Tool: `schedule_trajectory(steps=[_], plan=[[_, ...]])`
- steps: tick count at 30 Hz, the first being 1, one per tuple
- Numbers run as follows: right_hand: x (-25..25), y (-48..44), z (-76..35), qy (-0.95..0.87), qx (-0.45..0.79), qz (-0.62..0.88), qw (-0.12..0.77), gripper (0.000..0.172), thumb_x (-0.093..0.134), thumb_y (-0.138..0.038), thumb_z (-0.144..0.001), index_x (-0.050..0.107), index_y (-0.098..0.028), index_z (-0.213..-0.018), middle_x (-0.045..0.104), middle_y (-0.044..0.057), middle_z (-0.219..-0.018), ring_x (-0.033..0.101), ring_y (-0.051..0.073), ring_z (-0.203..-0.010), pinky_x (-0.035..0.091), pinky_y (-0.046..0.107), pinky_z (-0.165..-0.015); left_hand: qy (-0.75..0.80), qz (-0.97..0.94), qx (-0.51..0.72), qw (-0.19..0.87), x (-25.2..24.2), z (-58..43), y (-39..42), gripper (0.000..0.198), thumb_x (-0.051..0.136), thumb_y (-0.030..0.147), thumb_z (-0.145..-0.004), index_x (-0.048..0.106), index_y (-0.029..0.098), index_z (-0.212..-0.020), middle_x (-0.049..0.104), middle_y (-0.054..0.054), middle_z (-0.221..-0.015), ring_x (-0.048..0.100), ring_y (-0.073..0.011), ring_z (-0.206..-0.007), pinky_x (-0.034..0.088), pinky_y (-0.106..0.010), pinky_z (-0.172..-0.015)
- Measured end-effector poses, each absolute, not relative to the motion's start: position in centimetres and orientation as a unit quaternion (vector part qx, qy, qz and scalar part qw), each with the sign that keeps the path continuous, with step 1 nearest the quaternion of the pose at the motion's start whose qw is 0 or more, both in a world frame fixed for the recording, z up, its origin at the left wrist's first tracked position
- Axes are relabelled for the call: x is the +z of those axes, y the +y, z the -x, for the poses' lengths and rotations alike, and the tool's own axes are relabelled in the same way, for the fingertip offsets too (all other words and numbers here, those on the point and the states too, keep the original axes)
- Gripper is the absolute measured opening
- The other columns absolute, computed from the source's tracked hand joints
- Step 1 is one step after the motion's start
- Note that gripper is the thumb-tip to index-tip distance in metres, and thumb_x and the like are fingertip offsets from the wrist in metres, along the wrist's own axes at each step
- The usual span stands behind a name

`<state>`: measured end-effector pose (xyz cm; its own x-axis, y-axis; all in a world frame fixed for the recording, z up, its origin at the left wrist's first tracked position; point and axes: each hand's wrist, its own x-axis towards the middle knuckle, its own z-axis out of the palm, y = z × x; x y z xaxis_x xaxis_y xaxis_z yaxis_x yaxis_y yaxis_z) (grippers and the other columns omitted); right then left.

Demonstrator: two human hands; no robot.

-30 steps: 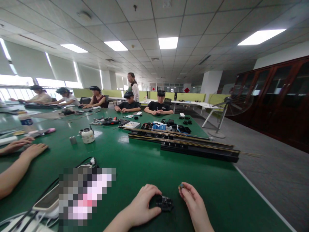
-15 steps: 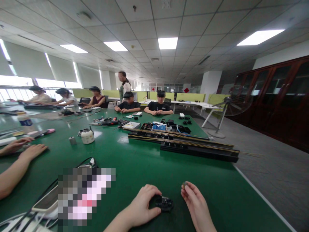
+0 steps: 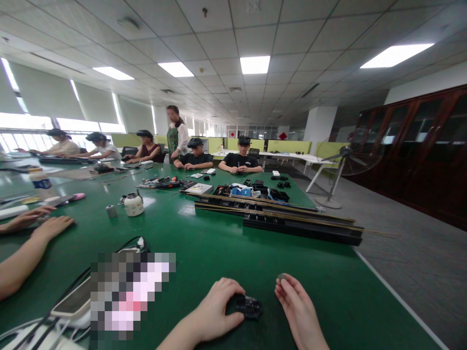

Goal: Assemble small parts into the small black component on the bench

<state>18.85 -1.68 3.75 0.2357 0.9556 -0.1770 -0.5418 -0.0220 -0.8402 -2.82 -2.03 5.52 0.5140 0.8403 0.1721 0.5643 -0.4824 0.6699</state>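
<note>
My left hand [image 3: 215, 311] rests on the green table [image 3: 204, 243] near its front edge, fingers curled round a small black part [image 3: 249, 307] that lies on the cloth. My right hand [image 3: 297, 306] is just to the right of it, raised a little, with its fingertips pinched on a tiny grey piece [image 3: 281, 277]. The two hands are a short gap apart.
Long black rails [image 3: 292, 221] lie across the table's right side. A white teapot [image 3: 134, 204] and a small grey cylinder [image 3: 111, 210] stand mid-left. A phone [image 3: 71, 304] and cables lie at the near left. A neighbour's arms [image 3: 32, 243] rest at left. Several people sit at the far end, one stands [image 3: 175, 136]. A fan [image 3: 343, 160] is on the floor at right.
My right hand has drifted slightly right and down with the tiny piece. The standing person at the back has walked to the left. My left hand has stayed on the black part.
</note>
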Motion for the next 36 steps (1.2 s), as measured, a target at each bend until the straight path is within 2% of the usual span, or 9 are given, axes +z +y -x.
schedule_trajectory(steps=[16, 25, 31, 36], plan=[[3.14, -1.31, -18.73, -0.201, 0.588, 0.415, 0.665, 0.043, 0.083, -0.038, -0.048, 0.067, -0.02, -0.084, 0.071, -0.001, -0.075, 0.063, 0.011, -0.071, 0.053, 0.018, -0.068, 0.429, -0.827, 0.239, 0.273, 5.22, 3.16, -2.02, 0.038, 0.06, 0.018, -0.069, 0.055, 0.025, -0.106, 0.056, -0.003, -0.11, 0.047, -0.0231, -0.104, 0.035, -0.033, -0.093], [3.08, -1.47, -18.63, -0.219, 0.574, 0.427, 0.664, 0.04, 0.079, -0.039, -0.055, 0.066, -0.019, -0.087, 0.071, 0.001, -0.079, 0.065, 0.014, -0.076, 0.054, 0.023, -0.071, 0.42, -0.832, 0.249, 0.265, 4.86, 3.38, -1.98, 0.038, 0.06, 0.018, -0.069, 0.055, 0.024, -0.106, 0.056, -0.004, -0.109, 0.048, -0.0233, -0.102, 0.036, -0.033, -0.092], [3.34, -1.56, -18.41, -0.232, 0.561, 0.44, 0.662, 0.041, 0.078, -0.04, -0.053, 0.065, -0.02, -0.087, 0.07, 0.001, -0.079, 0.065, 0.018, -0.077, 0.054, 0.03, -0.073, 0.423, -0.829, 0.248, 0.268, 4.86, 3.48, -1.95, 0.038, 0.062, 0.018, -0.069, 0.055, 0.025, -0.106, 0.056, -0.004, -0.109, 0.047, -0.0236, -0.103, 0.036, -0.033, -0.092], [3.04, -1.53, -18.25, -0.241, 0.56, 0.432, 0.665, 0.037, 0.077, -0.038, -0.056, 0.064, -0.021, -0.087, 0.07, 0.0, -0.08, 0.065, 0.016, -0.078, 0.053, 0.027, -0.074, 0.421, -0.83, 0.251, 0.268, 4.98, 3.61, -1.99, 0.039, 0.062, 0.016, -0.069, 0.055, 0.024, -0.106, 0.056, -0.003, -0.109, 0.048, -0.0226, -0.103, 0.036, -0.032, -0.093]])
